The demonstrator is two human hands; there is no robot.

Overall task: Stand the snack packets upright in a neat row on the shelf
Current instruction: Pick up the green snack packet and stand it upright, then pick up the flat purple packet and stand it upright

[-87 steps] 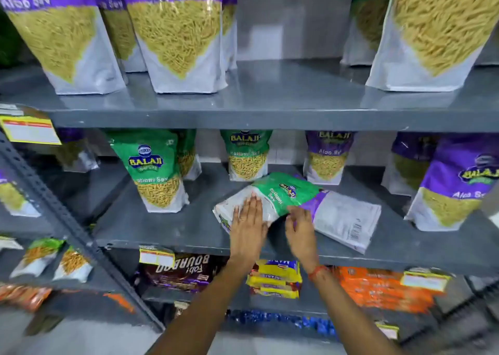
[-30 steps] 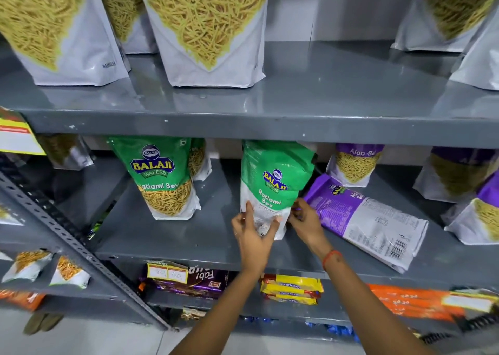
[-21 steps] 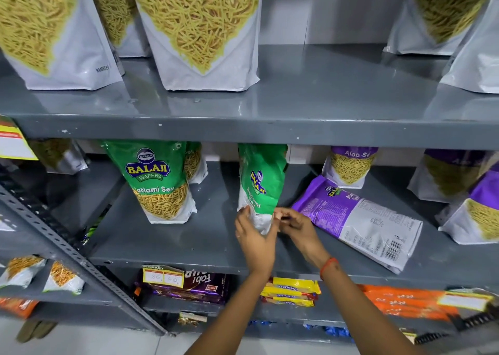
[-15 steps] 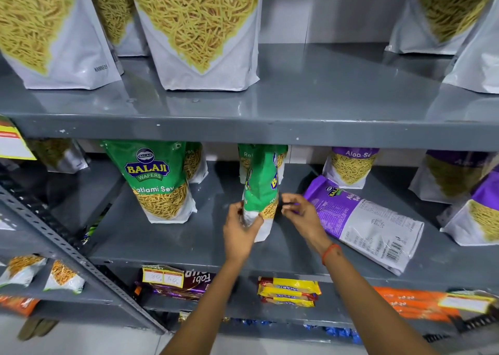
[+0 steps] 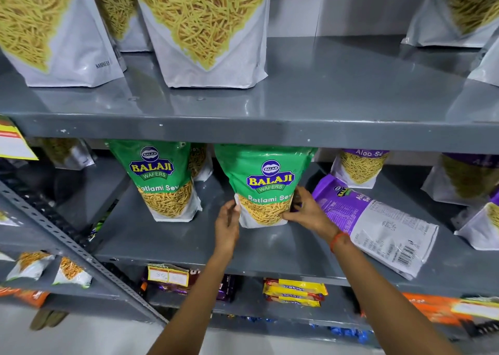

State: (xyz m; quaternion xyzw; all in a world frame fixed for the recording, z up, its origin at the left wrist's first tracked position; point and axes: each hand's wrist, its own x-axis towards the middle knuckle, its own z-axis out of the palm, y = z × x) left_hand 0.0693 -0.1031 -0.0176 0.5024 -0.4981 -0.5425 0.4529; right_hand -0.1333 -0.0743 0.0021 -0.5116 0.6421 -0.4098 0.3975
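Since half a second ago I've turned the green packet (image 5: pixel 266 186) front-out; it stands at frame centre on the middle shelf (image 5: pixel 172 236). My left hand (image 5: pixel 227 221) and right hand (image 5: pixel 306 211) pinch its lower corners. Letting go early could tip it. The purple packet (image 5: pixel 375 225) lies flat at right. Through the green packet's clear window, yellow sev shows.

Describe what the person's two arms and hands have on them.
Both forearms are bare, with no sleeves in view. The left hand wears nothing visible. The right hand has a thin orange-red thread band around its wrist. No gloves, rings or watch show.
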